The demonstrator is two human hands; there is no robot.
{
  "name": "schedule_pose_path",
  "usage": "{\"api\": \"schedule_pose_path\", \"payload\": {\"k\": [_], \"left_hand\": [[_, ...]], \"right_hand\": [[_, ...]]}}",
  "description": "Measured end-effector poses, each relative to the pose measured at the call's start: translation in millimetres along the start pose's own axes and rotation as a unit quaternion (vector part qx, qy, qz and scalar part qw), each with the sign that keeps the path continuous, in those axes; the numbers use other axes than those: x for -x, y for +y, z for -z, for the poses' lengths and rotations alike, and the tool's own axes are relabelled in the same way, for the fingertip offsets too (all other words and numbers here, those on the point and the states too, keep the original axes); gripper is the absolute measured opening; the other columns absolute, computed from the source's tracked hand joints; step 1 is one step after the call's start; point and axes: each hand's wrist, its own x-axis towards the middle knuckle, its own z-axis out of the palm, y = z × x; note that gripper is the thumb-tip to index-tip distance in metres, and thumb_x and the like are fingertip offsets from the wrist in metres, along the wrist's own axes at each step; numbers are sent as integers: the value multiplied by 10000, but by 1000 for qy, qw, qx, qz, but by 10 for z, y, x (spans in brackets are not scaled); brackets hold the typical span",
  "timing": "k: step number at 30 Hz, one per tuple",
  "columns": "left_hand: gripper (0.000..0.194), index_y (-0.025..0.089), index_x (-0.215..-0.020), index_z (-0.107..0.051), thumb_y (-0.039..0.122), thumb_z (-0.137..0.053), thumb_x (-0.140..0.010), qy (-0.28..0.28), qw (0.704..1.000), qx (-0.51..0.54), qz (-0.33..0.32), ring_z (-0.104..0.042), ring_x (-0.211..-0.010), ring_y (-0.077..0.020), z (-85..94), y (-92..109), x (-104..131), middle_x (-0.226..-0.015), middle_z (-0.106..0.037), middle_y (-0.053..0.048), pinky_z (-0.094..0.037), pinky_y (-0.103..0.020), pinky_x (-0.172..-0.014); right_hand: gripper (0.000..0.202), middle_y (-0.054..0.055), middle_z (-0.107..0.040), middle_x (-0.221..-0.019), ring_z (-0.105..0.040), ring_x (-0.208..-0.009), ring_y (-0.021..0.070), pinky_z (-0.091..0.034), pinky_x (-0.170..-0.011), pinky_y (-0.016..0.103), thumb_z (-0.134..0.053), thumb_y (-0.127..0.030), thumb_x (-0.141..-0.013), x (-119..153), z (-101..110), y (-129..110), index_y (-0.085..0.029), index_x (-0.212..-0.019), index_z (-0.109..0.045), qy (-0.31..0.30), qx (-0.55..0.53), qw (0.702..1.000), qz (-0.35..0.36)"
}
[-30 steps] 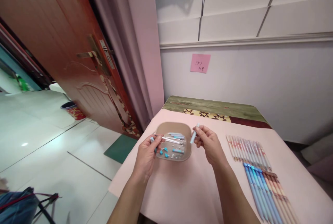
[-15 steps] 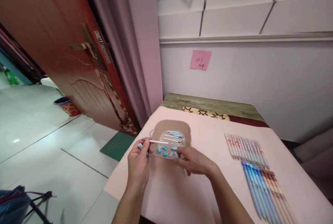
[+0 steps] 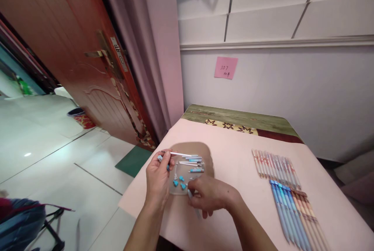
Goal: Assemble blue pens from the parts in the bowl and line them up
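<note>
A beige tray (image 3: 207, 153) sits on the pink-covered table, holding pen barrels, white refills and several small turquoise parts (image 3: 182, 185). My left hand (image 3: 157, 173) is closed at the tray's left side, pinching a thin white refill (image 3: 181, 154) that points right; a light blue piece (image 3: 159, 158) also shows in that hand. At the tray's lower right corner my right hand (image 3: 207, 194) has its fingers curled around a pale blue-grey pen part (image 3: 189, 193), partly hidden by the fingers.
Right of the tray lie a row of clear patterned pens (image 3: 276, 167) and, nearer, rows of blue pens (image 3: 288, 212) and brown-topped pens (image 3: 309, 216). A pink note (image 3: 226, 67) is on the wall behind. A brown door (image 3: 87, 64) stands at the left.
The tray has shifted nearer and slightly left. My right hand has moved down and left, its fingers now more curled. My left hand still holds the white refill.
</note>
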Motion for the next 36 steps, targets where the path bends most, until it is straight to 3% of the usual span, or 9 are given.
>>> {"api": "schedule_pose_path", "payload": {"k": [3, 5, 7, 10, 13, 19, 24, 30, 36], "left_hand": [[253, 151, -774, -620, 351, -756, -698, -5, 1000, 2, 10, -450, -535, -65, -1, -26, 24, -655, -588, 15, -343, -183, -503], [252, 151, -775, -626, 359, -750, -704, -5, 1000, -3, 12, -451, -534, -68, 7, -47, 39, -626, -576, 20, -344, -182, -508], [249, 154, -768, -624, 363, -746, -708, -5, 1000, -5, 13, -454, -540, -66, 8, -62, 52, -644, -590, 15, -351, -182, -518], [253, 155, -748, -621, 365, -753, -699, -12, 1000, -6, 22, -464, -554, -67, -19, -57, 60, -674, -602, 8, -363, -185, -529], [272, 149, -723, -624, 367, -776, -663, -4, 1000, -4, 25, -462, -545, -66, -64, -30, 53, -698, -619, -3, -362, -191, -516], [287, 148, -729, -622, 330, -806, -605, 11, 999, -5, 30, -463, -535, -64, -85, -35, 56, -711, -636, -5, -350, -200, -511], [301, 158, -803, -641, 306, -807, -600, 10, 999, -9, 37, -450, -538, -63, -88, -89, 97, -649, -584, 36, -347, -192, -525], [248, 174, -773, -605, 369, -741, -701, -39, 997, -46, 45, -467, -530, -83, -87, -175, 156, -687, -633, 5, -361, -211, -525], [343, 151, -885, -670, 366, -783, -643, -26, 994, -44, 97, -485, -515, -81, -112, -199, 209, -639, -631, 5, -375, -196, -499]], "right_hand": [[124, -37, -569, -481, -574, -372, 127, -397, -333, 172, -586, -284, -787, 112, 40, -39, -182, -718, -586, -1, -94, 995, 32], [185, -24, -620, -581, -609, -459, 122, -438, -393, 178, -625, -372, -792, 176, 141, -29, -190, -827, -623, 42, -160, 984, 71], [268, -22, -631, -622, -607, -519, 112, -459, -450, 183, -640, -441, -790, 216, 285, 17, -190, -885, -632, 139, -220, 960, 103], [323, -31, -596, -596, -541, -495, 82, -420, -442, 168, -668, -490, -765, 214, 504, 110, -172, -801, -622, 298, -281, 905, 113], [369, -17, -605, -621, -512, -476, 66, -390, -423, 163, -698, -514, -728, 149, 638, 172, -158, -724, -600, 384, -308, 865, 98], [406, 15, -668, -720, -607, -572, 106, -463, -507, 196, -736, -524, -674, 16, 616, 212, -168, -793, -582, 396, -379, 832, 85], [388, 5, -646, -708, -553, -532, 86, -438, -481, 185, -716, -512, -705, -3, 572, 217, -171, -841, -593, 424, -381, 816, 95], [385, -21, -582, -593, -450, -440, 70, -320, -394, 182, -691, -541, -720, 32, 575, 175, -171, -762, -594, 425, -366, 822, 99], [401, -13, -605, -604, -537, -504, 88, -423, -464, 183, -706, -551, -706, 14, 540, 127, -169, -763, -596, 386, -391, 830, 96]]}}
